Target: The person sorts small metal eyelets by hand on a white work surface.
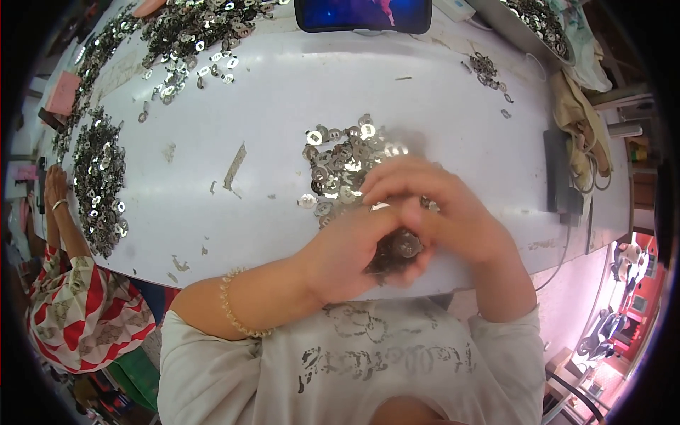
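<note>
Close to the table's near edge, my left hand (347, 248) is closed round a clump of small shiny metal pieces (405, 246), which shows below the thumbs. My right hand (443, 202) comes in from the right and curls over the same clump, its thumb meeting the left one. Part of the right hand is blurred, and most of what lies inside the grasp is hidden. Just beyond the fingers spreads a loose pile of flat, roundish metal pieces (340, 156) with tabs and holes; some lie partly behind my right hand.
Larger heaps of metal pieces (195, 28) cover the far left, with another (99, 184) along the left edge. A phone-like screen (365, 14) stands at the back. Cloth (581, 120) and a dark block (559, 170) sit right. A co-worker's arm (67, 219) is at left.
</note>
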{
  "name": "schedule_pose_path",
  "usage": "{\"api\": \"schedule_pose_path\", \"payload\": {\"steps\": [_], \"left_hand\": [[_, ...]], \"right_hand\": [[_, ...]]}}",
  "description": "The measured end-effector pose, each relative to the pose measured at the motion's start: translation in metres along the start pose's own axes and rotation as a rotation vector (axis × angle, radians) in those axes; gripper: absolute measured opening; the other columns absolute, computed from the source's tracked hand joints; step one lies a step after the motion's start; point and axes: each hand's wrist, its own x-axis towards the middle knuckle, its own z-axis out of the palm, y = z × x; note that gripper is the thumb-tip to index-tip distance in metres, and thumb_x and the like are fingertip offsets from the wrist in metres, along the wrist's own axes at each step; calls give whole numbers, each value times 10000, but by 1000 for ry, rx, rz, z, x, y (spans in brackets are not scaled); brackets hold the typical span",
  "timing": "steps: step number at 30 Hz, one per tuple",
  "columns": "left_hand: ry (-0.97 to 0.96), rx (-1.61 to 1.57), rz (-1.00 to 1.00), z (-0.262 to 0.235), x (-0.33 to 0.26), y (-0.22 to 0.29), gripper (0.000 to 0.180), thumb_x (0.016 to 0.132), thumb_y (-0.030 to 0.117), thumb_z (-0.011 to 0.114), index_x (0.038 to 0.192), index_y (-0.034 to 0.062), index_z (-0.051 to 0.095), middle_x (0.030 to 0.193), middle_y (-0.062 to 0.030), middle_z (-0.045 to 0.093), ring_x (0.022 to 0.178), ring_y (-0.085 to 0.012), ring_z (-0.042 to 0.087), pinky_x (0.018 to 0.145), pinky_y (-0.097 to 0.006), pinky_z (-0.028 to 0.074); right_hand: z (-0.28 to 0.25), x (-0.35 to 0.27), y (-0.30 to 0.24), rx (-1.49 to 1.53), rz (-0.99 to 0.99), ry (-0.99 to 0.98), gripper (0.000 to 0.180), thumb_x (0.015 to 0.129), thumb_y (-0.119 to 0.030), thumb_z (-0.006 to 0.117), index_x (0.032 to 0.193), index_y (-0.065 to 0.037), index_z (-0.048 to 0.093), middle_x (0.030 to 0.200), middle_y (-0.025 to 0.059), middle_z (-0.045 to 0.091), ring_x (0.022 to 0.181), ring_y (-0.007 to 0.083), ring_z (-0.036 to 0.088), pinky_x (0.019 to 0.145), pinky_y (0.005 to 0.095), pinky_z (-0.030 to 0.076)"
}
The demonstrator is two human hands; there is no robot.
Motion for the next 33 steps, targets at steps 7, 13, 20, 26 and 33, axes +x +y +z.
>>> {"api": "schedule_pose_path", "payload": {"steps": [7,13,20,26,33], "left_hand": [[-94,-62,-48,-7,2,-2,287,955,321,443,849,74,544,749,-55,565,640,-150,564,527,-254,422],[5,-55,31,-1,0,1,389,957,385,414,899,9,499,732,-114,528,605,-189,504,497,-261,353],[38,11,146,7,-6,7,211,893,42,413,1096,-13,431,802,-82,501,618,-147,479,516,-235,358],[-6,164,266,6,-4,8,253,884,0,391,1135,-4,414,819,-82,490,635,-145,469,526,-228,359],[54,-89,154,3,-3,6,371,986,292,286,1098,-13,465,779,-109,498,608,-177,439,520,-248,346]], "right_hand": [[0,4,-3,-159,-216,10,146,789,-37,602,926,1,567,932,102,564,836,230,529,738,322,419],[-1,0,-4,-122,-103,38,123,784,10,574,905,-14,565,901,76,545,808,185,524,725,304,417],[-1,0,-7,31,91,137,40,853,-4,541,885,-15,562,946,47,530,841,112,507,709,252,412],[-5,-3,-1,216,82,164,104,928,-99,509,926,2,534,920,38,532,626,102,575,592,200,413],[-9,1,7,339,45,228,187,938,-199,502,948,-17,544,856,17,561,666,89,570,626,210,430]]}}
